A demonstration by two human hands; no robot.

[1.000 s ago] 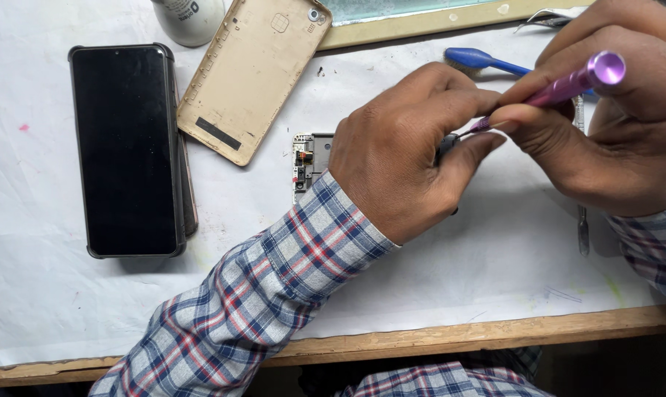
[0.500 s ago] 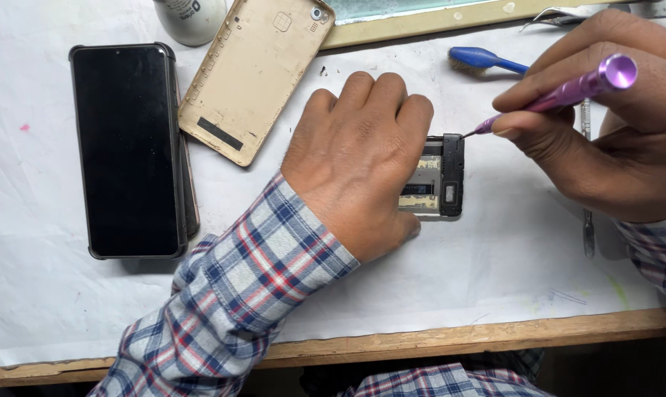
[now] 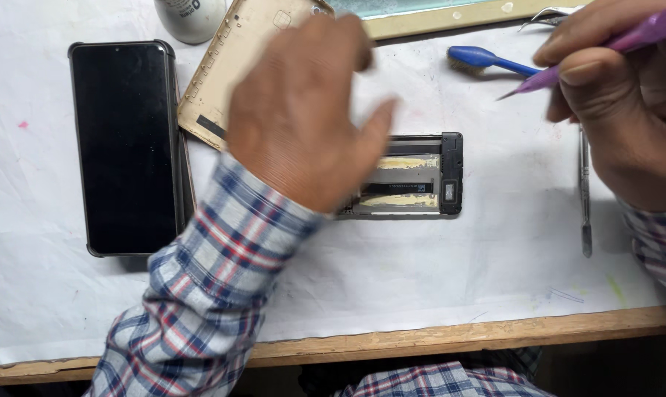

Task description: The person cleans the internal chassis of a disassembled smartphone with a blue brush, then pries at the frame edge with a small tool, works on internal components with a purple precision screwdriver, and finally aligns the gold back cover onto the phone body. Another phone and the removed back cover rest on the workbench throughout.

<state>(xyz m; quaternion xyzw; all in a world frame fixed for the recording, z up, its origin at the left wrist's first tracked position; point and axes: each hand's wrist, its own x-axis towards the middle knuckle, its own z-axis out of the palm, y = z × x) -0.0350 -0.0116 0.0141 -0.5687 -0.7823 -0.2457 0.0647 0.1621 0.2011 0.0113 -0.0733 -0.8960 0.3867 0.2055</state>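
Opened phone (image 3: 421,176) mid-surface, partly under open, empty left hand (image 3: 303,110), right hand (image 3: 627,103) gripping purple screwdriver (image 3: 605,51) near far right corner

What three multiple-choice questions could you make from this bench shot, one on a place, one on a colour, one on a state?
1. The black phone lies where?
A. left of the gold back cover
B. under the blue brush
C. off the table

2. The screwdriver in the right hand is
A. green
B. purple
C. black

3. The opened phone is
A. lying flat, insides showing
B. standing upright
C. wrapped

Answers: 1 A, it lies beside the cover's left edge. 2 B, its handle is purple. 3 A, its inner parts face up beside the left hand.
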